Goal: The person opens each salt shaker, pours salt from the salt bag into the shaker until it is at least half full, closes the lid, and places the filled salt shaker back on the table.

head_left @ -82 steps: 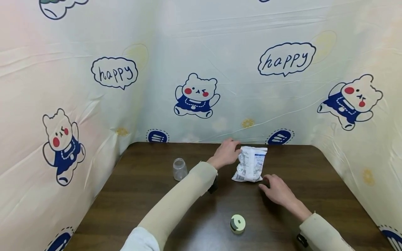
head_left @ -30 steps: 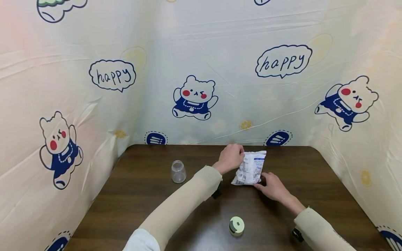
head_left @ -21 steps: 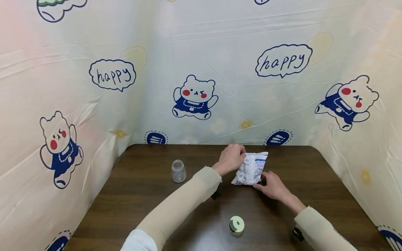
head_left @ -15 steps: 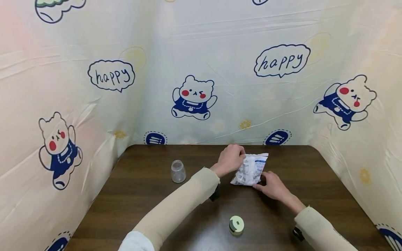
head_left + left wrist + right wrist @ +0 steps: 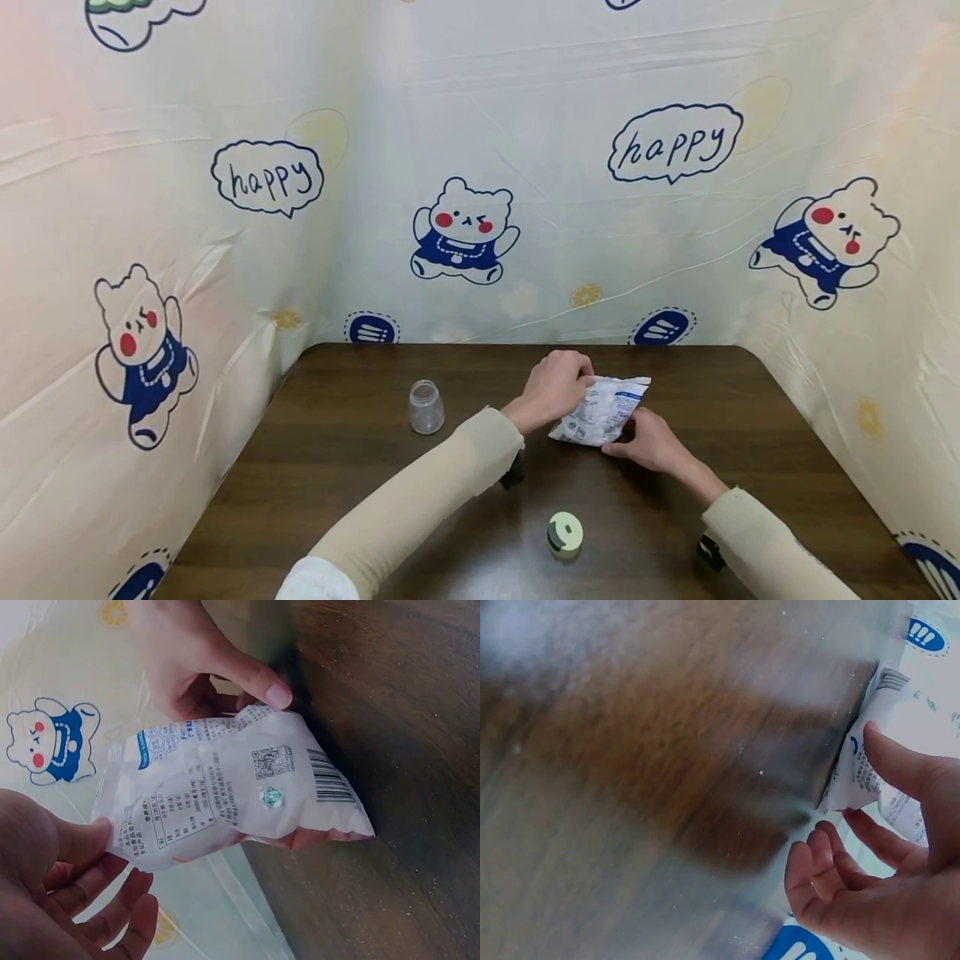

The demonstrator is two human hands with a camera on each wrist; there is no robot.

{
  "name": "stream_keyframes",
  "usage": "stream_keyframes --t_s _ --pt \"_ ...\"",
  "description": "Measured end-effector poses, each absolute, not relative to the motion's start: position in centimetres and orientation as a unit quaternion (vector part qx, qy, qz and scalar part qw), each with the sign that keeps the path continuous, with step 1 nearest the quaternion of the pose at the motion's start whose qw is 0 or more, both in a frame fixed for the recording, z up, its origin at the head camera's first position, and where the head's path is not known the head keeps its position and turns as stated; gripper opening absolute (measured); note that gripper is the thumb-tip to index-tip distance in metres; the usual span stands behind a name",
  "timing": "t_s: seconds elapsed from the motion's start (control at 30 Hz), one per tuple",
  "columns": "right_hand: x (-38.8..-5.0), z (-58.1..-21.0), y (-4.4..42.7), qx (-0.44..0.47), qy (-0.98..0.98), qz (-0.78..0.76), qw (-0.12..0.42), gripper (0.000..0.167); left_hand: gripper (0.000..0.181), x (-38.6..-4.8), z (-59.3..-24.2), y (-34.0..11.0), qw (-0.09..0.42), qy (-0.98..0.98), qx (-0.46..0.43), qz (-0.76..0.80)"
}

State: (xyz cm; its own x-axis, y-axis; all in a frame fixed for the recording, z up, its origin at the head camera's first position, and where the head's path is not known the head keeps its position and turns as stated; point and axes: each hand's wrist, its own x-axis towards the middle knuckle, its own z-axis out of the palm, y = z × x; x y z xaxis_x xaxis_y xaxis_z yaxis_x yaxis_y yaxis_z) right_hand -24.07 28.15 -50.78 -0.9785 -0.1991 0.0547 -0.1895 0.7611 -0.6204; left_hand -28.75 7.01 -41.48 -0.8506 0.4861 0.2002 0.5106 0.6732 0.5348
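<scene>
A white plastic packet (image 5: pixel 602 412) with blue print stands tilted to the right near the back of the table. Its printed back, with a barcode and a square code, faces the left wrist camera. My left hand (image 5: pixel 553 388) pinches the packet's upper left corner between thumb and forefinger; the other fingers are loosely bent in the left wrist view. At the lower right corner, my right hand (image 5: pixel 889 881) holds the packet between thumb and forefinger, its other fingers curled free of it. The packet's far side is mostly hidden.
A clear jar (image 5: pixel 426 408) without a lid stands to the left on the dark wooden table (image 5: pixel 337 492). Closer to me sits a small round pale-green piece (image 5: pixel 565 535), like a cap. A printed curtain (image 5: pixel 480 100) surrounds the table's back and sides.
My left hand has come onto the packet's top corner and shifted slightly right. My right hand has closed on the lower corner. The packet now leans further to the right.
</scene>
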Motion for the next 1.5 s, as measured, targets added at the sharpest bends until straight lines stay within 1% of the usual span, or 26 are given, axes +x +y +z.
stream_keyframes --t_s 0.2,0.47,0.67,0.8,1.0,1.37,1.5 --pt "-23.7 -50.7 28.2 -0.095 0.936 -0.340 0.010 0.072 0.015 -27.9 -41.5 7.0 0.013 -0.908 -0.269 -0.320" --pt "-23.4 -50.4 28.2 -0.109 0.931 -0.348 0.007 0.072 0.013 -27.6 -41.2 6.6 0.016 -0.912 -0.281 -0.298" --pt "-23.4 -50.4 28.2 -0.117 0.931 -0.345 0.002 0.078 0.010 -27.7 -41.1 6.4 0.006 -0.909 -0.296 -0.293" --pt "-23.4 -50.5 28.0 -0.112 0.933 -0.342 0.003 0.075 0.010 -28.0 -41.4 6.3 0.003 -0.909 -0.296 -0.294" --pt "-23.6 -50.5 27.8 -0.111 0.935 -0.338 -0.005 0.072 0.013 -28.4 -41.6 6.3 0.012 -0.910 -0.298 -0.286" --pt "-23.4 -50.8 27.6 -0.098 0.931 -0.351 0.000 0.079 0.011 -28.3 -41.5 6.5 0.053 -0.915 -0.305 -0.259" --pt "-23.2 -50.8 27.4 -0.099 0.928 -0.360 -0.007 0.080 0.010 -28.2 -41.3 6.3 0.064 -0.913 -0.310 -0.257"
